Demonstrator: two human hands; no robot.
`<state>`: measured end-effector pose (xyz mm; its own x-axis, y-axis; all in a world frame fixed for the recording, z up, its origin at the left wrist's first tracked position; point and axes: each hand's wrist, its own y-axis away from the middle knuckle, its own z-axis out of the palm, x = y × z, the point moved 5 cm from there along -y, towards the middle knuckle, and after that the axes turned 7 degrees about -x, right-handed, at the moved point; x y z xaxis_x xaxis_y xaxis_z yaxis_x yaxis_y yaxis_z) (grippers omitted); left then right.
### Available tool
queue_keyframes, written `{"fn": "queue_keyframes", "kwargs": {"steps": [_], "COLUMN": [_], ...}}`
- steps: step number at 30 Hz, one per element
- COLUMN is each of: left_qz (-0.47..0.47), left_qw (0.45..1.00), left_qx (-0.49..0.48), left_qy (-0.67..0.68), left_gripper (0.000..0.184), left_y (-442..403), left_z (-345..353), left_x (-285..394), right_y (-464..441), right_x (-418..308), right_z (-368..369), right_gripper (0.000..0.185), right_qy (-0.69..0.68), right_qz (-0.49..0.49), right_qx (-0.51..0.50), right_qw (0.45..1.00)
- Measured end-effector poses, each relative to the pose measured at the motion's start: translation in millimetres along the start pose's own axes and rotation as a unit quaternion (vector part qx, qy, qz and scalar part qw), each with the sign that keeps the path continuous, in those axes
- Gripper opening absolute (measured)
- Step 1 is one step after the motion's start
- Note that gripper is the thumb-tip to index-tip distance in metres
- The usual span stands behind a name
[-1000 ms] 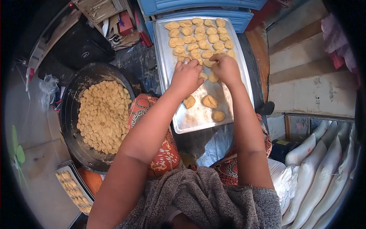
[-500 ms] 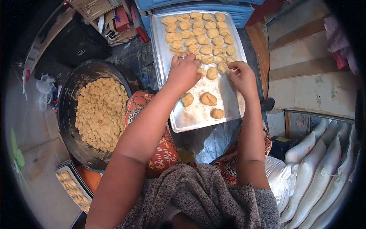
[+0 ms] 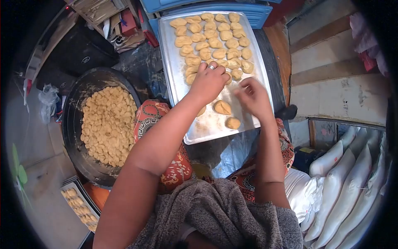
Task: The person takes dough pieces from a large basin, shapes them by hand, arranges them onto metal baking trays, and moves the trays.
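Rows of yellowish dough pieces [image 3: 219, 53] fill the far part of a metal baking tray [image 3: 207, 132]. My left hand [image 3: 209, 83], with a ring on one finger, is bent over the near rows; its fingers are bunched against a dough piece [image 3: 228, 79] that is partly covered. To the right, my right hand [image 3: 253, 98] hovers above the tray with curled fingertips blurred by motion, and whether they hold anything is unclear. A folded lump of dough [image 3: 222, 107] and a smaller round lump [image 3: 232, 123] lie at the near end, where another is mostly behind my left wrist.
Left of my knee stands a wide black basin [image 3: 74, 155] heaped with small dough pieces [image 3: 108, 126]. A smaller tray of shaped pieces [image 3: 78, 206] sits at lower left. Blue plastic furniture [image 3: 248, 15] borders the tray's far edge. Filled white sacks [image 3: 348, 176] are stacked at right.
My left hand has shifted slightly right and nearer, over the lower dough pieces. My right hand has drawn back from the piece at the row's right end, toward the near side.
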<state>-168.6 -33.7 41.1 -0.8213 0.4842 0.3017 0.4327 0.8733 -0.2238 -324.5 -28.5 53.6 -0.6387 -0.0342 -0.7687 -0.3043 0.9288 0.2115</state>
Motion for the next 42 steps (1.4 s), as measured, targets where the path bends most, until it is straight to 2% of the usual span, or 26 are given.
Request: {"fn": "queue_keyframes", "kwargs": {"steps": [2, 4, 7, 8, 10, 11, 13, 14, 17, 19, 20, 21, 22, 23, 24, 26, 27, 28, 30, 32, 33, 35, 36, 38, 39, 42], "left_qz": [-0.005, 0.000, -0.001, -0.006, -0.054, -0.100, -0.137, -0.173, -0.188, -0.146, -0.103, -0.104, -0.082, -0.059, -0.059, -0.053, -0.050, -0.050, -0.094, -0.104, -0.112, -0.117, -0.121, -0.133, -0.138, -0.140], "left_qw": [1.000, 1.000, 0.999, 0.997, 0.992, 0.982, 0.973, 0.961, 0.953, 0.962, 0.969, 0.969, 0.962, 0.938, 0.938, 0.800, 0.769, 0.768, 0.727, 0.728, 0.730, 0.727, 0.725, 0.713, 0.698, 0.669], "left_qx": [-0.016, -0.010, 0.035, 0.070, 0.093, 0.114, 0.150, 0.188, 0.218, 0.201, 0.182, 0.182, 0.107, 0.030, 0.030, -0.070, -0.063, -0.062, -0.094, -0.089, -0.086, -0.064, -0.042, -0.036, -0.004, 0.043], "left_qy": [-0.002, 0.010, 0.020, 0.021, 0.066, 0.112, 0.109, 0.106, 0.099, 0.116, 0.133, 0.132, 0.238, 0.341, 0.341, 0.594, 0.634, 0.635, 0.674, 0.672, 0.669, 0.673, 0.677, 0.688, 0.702, 0.729], "left_gripper": [0.009, 0.010, 0.012, 0.013, 0.015, 0.016, 0.017, 0.017, 0.017, 0.020, 0.023, 0.023, 0.026, 0.029, 0.029, 0.038, 0.042, 0.042, 0.038, 0.036, 0.034, 0.031, 0.028, 0.020, 0.021, 0.021], "left_y": [-1.7, -1.1, -2.3, -1.4, -2.4, -0.8, 3.9, 7.1, 13.0, 11.2, 8.3, 8.6, 6.4, 4.8, 5.4, 5.4, 4.0, 3.4, 1.0, 0.7, 0.9, -0.3, -0.4, 0.0, 0.8, 2.3], "left_z": [0.8, -0.9, -10.4, -15.7, -31.5, -39.2, -50.8, -57.3, -68.2, -61.4, -57.0, -57.1, -49.9, -41.3, -37.6, -14.1, -13.1, -14.5, -14.0, -15.0, -14.6, -15.5, -16.9, -22.7, -27.1, -35.6], "left_x": [-0.2, 1.6, -2.8, -4.7, -21.6, -35.1, -57.5, -66.7, -70.0, -63.2, -56.2, -48.4, -35.7, -21.8, -12.9, 4.9, 9.3, 7.8, 2.3, -2.0, -4.6, -13.0, -18.8, -27.0, -32.2, -43.2], "right_y": [15.0, 16.1, 8.7, 6.6, 2.8, -4.3, -15.7, -17.1, -24.2, -23.8, -22.6, -20.5, -17.4, -11.6, -5.3, 1.3, 2.8, 4.5, 9.8, 16.5, 21.9, 32.1, 37.8, 51.2, 53.3, 40.2], "right_x": [-17.9, -19.3, -7.8, -1.0, -2.4, 3.3, 28.2, 33.7, 42.0, 55.2, 54.7, 51.8, 44.8, 35.2, 17.3, 2.2, -1.0, -5.9, -13.7, -21.0, -24.1, -27.2, -21.7, -9.9, -7.5, 14.4], "right_z": [21.9, 39.3, 21.6, 7.9, -23.1, -25.7, -32.4, -31.8, -29.4, -26.9, -25.0, -18.2, -10.6, -6.8, 0.4, 10.7, 12.7, 14.3, 12.2, 10.4, 6.5, 1.2, 1.0, 24.3, 29.1, 15.8], "right_gripper": [0.036, 0.034, 0.029, 0.025, 0.025, 0.025, 0.025, 0.025, 0.021, 0.024, 0.024, 0.025, 0.026, 0.026, 0.030, 0.034, 0.036, 0.038, 0.045, 0.052, 0.052, 0.054, 0.054, 0.051, 0.041, 0.034], "right_qy": [0.024, 0.107, 0.055, 0.021, 0.111, 0.111, 0.040, 0.040, 0.091, -0.150, -0.150, -0.316, -0.473, -0.473, -0.509, -0.541, -0.541, -0.541, -0.539, -0.350, -0.350, -0.080, -0.080, 0.090, 0.106, 0.069], "right_qz": [-0.062, -0.191, -0.129, -0.058, -0.135, -0.137, -0.058, -0.060, -0.047, 0.018, 0.017, 0.006, -0.004, -0.004, -0.023, -0.041, -0.051, -0.061, -0.064, -0.100, -0.098, -0.030, -0.029, -0.080, -0.102, -0.146], "right_qx": [-0.071, -0.118, -0.087, -0.048, 0.101, 0.099, 0.177, 0.178, 0.152, 0.134, 0.133, 0.109, 0.082, 0.082, 0.044, 0.006, 0.006, 0.004, -0.002, -0.020, -0.020, -0.057, -0.057, -0.233, -0.246, -0.208], "right_qw": [0.995, 0.969, 0.986, 0.997, 0.979, 0.979, 0.982, 0.981, 0.983, 0.979, 0.979, 0.942, 0.877, 0.877, 0.860, 0.840, 0.839, 0.839, 0.840, 0.931, 0.931, 0.995, 0.995, 0.965, 0.958, 0.965]}}
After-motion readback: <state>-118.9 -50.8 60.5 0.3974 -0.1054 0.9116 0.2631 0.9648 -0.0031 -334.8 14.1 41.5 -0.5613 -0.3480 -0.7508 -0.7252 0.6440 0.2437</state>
